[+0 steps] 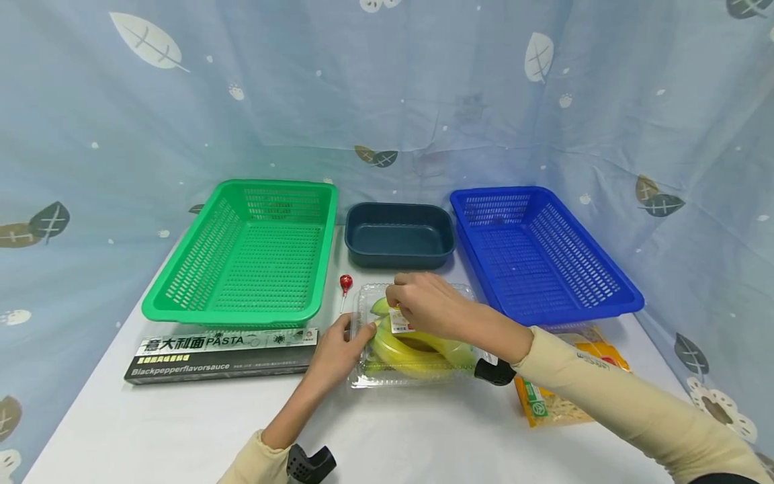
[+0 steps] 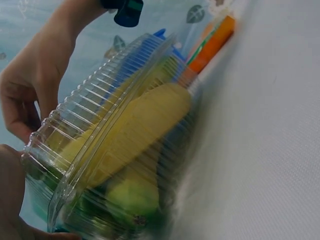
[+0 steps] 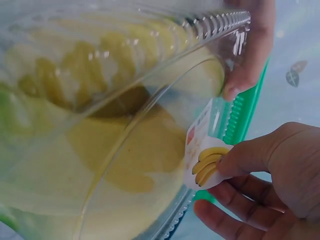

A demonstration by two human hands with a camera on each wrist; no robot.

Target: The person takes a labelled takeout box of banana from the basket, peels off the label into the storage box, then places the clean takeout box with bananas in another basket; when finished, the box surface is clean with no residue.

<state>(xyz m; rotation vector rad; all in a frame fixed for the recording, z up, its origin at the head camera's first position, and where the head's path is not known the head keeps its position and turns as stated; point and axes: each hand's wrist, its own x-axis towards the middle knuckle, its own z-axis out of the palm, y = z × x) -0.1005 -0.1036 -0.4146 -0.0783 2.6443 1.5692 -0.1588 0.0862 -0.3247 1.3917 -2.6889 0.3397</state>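
Note:
A clear plastic clamshell box [image 1: 379, 376] with yellow-green bananas [image 1: 417, 359] inside lies mid-table. My left hand [image 1: 340, 349] grips its left end, thumb on the lid and fingers at the side. Above the lid my right hand [image 1: 432, 306] pinches a white sticker label [image 3: 207, 167] that bears a banana picture. Part of that label lies against the lid, and its held edge stands up off the plastic. In the left wrist view, the box [image 2: 115, 115] appears closed over the bananas.
Behind stand a green basket [image 1: 236, 316], a dark blue bin [image 1: 399, 259] and a blue basket [image 1: 562, 314]. A red lollipop [image 1: 346, 284] lies left of the box. A pasta box [image 1: 224, 356] is at left, and an orange-yellow food bag [image 1: 538, 403] lies under the right forearm.

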